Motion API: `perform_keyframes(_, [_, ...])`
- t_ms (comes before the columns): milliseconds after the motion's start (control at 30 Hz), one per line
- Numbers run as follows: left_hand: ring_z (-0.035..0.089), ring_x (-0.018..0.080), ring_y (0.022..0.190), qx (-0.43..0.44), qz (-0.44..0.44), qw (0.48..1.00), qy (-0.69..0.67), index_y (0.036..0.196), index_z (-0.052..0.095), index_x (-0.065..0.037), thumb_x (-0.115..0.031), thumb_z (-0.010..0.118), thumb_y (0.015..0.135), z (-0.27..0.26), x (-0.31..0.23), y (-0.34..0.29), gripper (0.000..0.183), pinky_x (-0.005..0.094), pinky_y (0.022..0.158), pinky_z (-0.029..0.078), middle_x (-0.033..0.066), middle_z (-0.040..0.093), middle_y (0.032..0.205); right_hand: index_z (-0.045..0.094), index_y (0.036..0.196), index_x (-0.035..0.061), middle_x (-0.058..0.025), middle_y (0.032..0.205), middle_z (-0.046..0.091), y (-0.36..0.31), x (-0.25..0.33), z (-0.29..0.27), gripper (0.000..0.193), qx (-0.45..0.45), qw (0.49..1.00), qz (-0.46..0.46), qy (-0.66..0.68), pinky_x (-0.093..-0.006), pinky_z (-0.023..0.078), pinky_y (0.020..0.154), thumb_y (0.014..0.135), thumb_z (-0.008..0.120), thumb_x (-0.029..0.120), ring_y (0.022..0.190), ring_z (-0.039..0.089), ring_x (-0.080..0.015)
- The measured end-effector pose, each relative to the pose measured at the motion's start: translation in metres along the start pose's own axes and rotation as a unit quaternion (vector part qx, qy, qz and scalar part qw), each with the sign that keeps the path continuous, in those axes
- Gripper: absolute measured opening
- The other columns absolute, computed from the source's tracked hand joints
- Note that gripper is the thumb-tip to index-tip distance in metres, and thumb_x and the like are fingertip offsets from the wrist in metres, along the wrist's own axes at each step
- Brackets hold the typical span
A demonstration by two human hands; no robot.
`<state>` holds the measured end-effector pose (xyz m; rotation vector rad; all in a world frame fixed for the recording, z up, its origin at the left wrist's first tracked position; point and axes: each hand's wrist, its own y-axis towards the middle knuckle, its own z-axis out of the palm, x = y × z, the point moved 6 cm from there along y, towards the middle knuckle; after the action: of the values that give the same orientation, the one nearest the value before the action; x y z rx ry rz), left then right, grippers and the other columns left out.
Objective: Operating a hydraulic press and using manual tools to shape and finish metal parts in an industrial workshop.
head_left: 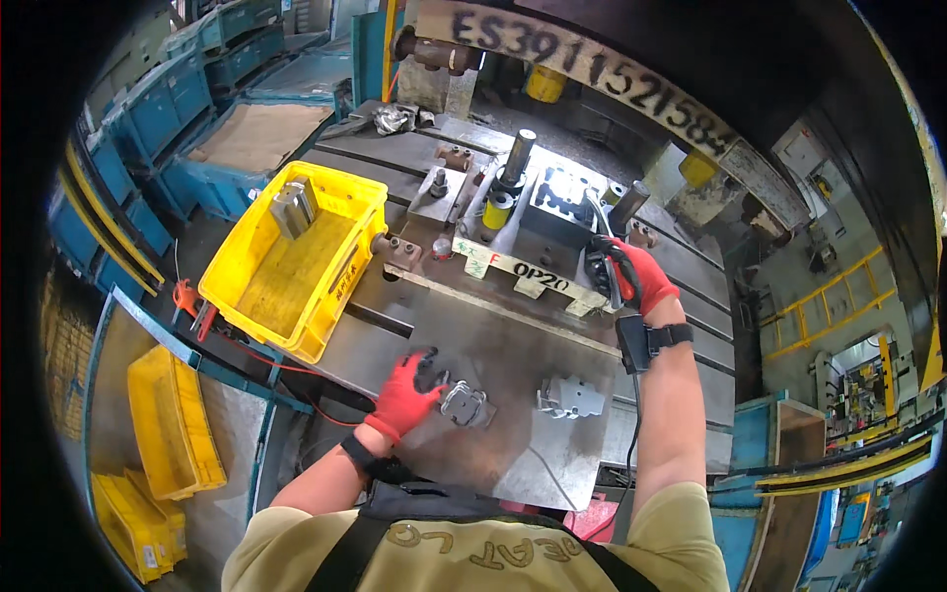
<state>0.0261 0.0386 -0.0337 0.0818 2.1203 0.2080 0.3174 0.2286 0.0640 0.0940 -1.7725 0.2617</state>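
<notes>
My left hand (pixel 405 397), in a red glove with dark fingertips, is over the front of the metal table. Its fingers are apart and hold nothing; the fingertips come close to a small stamped metal part (pixel 464 405), and whether they touch it I cannot tell. My right hand (pixel 637 277), gloved the same way, is closed around a slim silver hand tool (pixel 600 215), perhaps tongs. The tool's far end reaches the bright top of the die block (pixel 565 190); its tip is hard to make out. Another stamped metal part (pixel 572 397) lies flat to the right.
A yellow crate (pixel 370 212) with metal pieces inside stands at the table's left. Guide posts (pixel 519 156) rise beside the die, and a heavy press beam (pixel 582 69) hangs above. More yellow bins (pixel 178 424) sit lower left. A cable runs from my right wrist.
</notes>
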Motion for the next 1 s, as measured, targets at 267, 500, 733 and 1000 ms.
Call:
perform_keyframes(267, [0.050,0.0117,0.072,0.025,-0.203,0.946,-0.250,0.089,0.051,-0.003,-0.014,0.054,0.070,-0.067,0.077,-0.015,0.022,0.0228,0.063,0.040,0.0034,0.054,0.080,0.051,0.077,0.0064,0.0024,0.055,0.045,-0.075,0.008,0.030,0.015,-0.071,0.983,-0.044,0.162,-0.0190,0.033,0.040,0.072,0.051,0.020,0.046,0.044,-0.0063])
perform_keyframes(500, [0.050,0.0122,0.071,0.155,-0.361,0.918,-0.054,0.089,0.052,0.000,-0.025,0.052,0.072,-0.116,0.144,-0.094,0.030,0.0222,0.061,0.039,0.0047,0.054,0.081,0.045,0.094,0.0060,-0.0009,0.067,0.050,-0.277,-0.093,-0.010,0.025,-0.447,0.875,-0.009,0.184,-0.0208,0.034,0.043,0.071,0.051,0.014,0.051,0.044,-0.0102])
perform_keyframes(733, [0.047,0.0166,0.080,0.298,-0.323,0.895,-0.073,0.102,0.043,-0.005,-0.036,0.048,0.073,-0.042,0.173,-0.145,0.042,0.0290,0.067,0.040,0.0067,0.049,0.093,0.048,0.080,0.0091,-0.0018,0.068,0.050,-0.447,-0.311,0.033,0.015,-0.438,0.775,0.268,0.368,-0.0265,0.036,0.042,0.074,0.044,0.022,0.053,0.047,-0.0142])
perform_keyframes(1000, [0.048,0.0194,0.080,0.185,-0.202,0.945,-0.178,0.101,0.044,-0.005,-0.035,0.048,0.072,-0.005,0.152,-0.122,0.042,0.0298,0.067,0.040,0.0090,0.049,0.094,0.048,0.078,0.0099,-0.0030,0.064,0.050,-0.429,-0.373,0.061,0.013,-0.249,0.796,0.370,0.409,-0.0273,0.031,0.032,0.075,0.041,0.021,0.046,0.046,-0.0151])
